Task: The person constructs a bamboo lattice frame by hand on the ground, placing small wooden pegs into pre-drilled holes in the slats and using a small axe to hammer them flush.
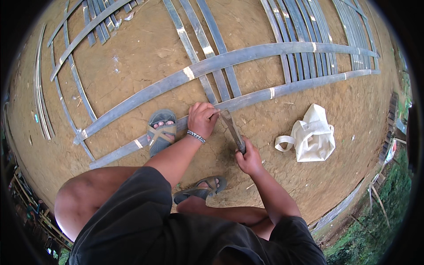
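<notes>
Across the cracked brown earth [282,190] spreads a wide lattice of flat, grey-blue strips, seemingly split bamboo, with pale bands at intervals. Two long strips cross it from lower left to upper right: a far long strip [150,88], lying over the narrower crosspieces [221,81], and a near long strip [249,99], closest to the person. Well to the right on the earth sits an off-white cloth bag [314,137] with a looped handle. A foot in a dark sandal with tan straps [161,130] overlaps the near long strip, left of the hands. A narrow, greyish-brown tool with a dark handle [232,127] points away from the body and slightly left, its long axis steeply crosswise to the strip's, its far end just beside the left fingertips. The right hand [249,158] is wrapped around that handle, nearer the body and right of the left hand [203,119], which is over the strip and so the closer one to it. The left fingers are bent and drawn together; whether they pinch something small cannot be told. A braided grey bracelet [196,136] circles the left wrist.
</notes>
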Demonstrator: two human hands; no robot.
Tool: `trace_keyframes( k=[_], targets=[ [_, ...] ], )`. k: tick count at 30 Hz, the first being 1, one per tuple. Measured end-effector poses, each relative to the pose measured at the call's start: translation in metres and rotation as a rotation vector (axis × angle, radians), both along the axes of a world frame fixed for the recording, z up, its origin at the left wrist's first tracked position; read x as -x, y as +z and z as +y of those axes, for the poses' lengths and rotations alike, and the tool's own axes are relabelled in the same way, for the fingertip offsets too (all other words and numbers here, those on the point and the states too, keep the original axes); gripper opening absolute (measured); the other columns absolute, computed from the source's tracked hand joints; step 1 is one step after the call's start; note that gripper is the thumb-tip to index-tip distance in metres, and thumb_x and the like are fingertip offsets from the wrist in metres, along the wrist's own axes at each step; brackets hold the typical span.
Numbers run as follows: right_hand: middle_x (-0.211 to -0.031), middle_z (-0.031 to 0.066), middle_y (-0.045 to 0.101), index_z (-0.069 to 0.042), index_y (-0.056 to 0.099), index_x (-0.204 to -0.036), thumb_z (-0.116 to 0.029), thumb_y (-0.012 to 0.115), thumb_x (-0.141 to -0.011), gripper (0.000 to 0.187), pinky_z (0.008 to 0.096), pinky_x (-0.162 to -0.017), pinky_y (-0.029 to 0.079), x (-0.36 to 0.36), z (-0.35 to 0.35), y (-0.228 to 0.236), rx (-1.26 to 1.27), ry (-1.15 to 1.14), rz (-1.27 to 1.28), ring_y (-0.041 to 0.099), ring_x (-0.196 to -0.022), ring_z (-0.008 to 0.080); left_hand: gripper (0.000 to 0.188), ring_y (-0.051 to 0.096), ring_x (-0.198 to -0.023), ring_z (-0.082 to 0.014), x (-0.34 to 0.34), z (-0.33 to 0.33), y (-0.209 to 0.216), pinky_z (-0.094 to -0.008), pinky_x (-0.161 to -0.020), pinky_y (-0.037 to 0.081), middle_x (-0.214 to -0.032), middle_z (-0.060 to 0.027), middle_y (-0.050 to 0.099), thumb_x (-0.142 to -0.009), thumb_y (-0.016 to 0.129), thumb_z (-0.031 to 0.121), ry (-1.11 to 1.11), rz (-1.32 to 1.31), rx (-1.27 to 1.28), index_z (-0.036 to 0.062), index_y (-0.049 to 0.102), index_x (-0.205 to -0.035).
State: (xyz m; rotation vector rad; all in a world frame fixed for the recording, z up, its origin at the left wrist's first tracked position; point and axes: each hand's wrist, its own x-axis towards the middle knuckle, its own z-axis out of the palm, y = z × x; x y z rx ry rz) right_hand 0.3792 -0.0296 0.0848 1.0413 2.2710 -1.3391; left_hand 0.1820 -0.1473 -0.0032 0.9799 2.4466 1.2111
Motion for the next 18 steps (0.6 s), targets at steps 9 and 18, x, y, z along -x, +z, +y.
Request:
trace_keyframes(
  k=[9,18],
  targets=[
    [-0.103,0.0262,0.067,-0.007,0.052,-0.133,-0.014,0.066,-0.082,0.054,0.0484,-0.084,0.055,-0.006,-0.003,0.0,-0.099,0.002,0.364,0.067,-0.097,0.047,0.028,0.057,-0.108,-0.031,0.032,0.002,-0.003,-0.0452,-0.097,0.04,-0.113,-0.0092,0.063,-0.091,0.058,0.013,0.112,0.168,0.267,0.0099,0.065,-0.117],
    [-0.104,0.0239,0.069,-0.008,0.054,-0.133,-0.015,0.065,-0.083,0.051,0.0493,-0.083,0.055,-0.006,-0.006,-0.014,0.003,-0.034,0.217,0.067,-0.097,0.0468,0.038,0.055,-0.114,-0.0291,0.028,0.002,-0.007,-0.0448,-0.099,0.038,-0.118,-0.0088,0.062,-0.084,0.06,0.01,0.12,0.187,0.321,0.0101,0.063,-0.122]
  ],
)
